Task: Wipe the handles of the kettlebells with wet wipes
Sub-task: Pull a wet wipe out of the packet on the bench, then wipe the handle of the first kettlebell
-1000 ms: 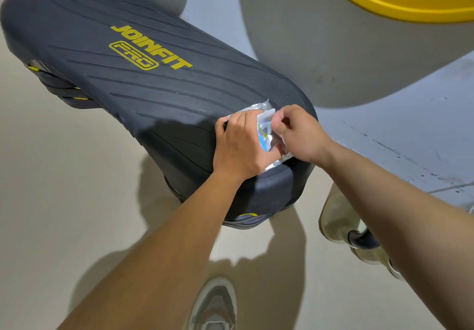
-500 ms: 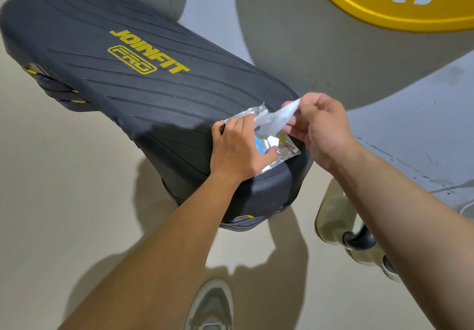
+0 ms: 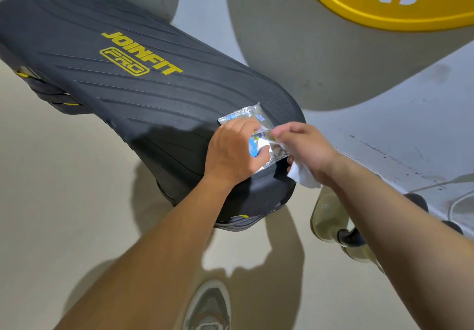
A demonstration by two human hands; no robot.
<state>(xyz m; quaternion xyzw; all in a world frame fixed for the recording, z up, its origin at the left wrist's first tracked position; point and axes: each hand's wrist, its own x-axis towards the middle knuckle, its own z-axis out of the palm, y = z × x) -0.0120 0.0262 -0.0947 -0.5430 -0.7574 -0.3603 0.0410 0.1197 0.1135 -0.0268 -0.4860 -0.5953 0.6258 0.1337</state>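
Right hand (image 3: 305, 147) lower now, wipe (image 3: 302, 175) in curled fingers; left hand (image 3: 230, 150) round pack (image 3: 246, 118).

Single view, head-worn wide-angle camera: faces forward and steeply down, close above near end of bench (image 3: 143, 104); left hand (image 3: 230, 150) and right hand (image 3: 306, 145) near frame centre; floor (image 3: 51, 201) and shoe (image 3: 209, 306) below.

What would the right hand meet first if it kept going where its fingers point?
The wipes pack: the right hand, gripping a white wipe, seems to touch its flap. Just beyond is the left hand holding the pack on the bench.
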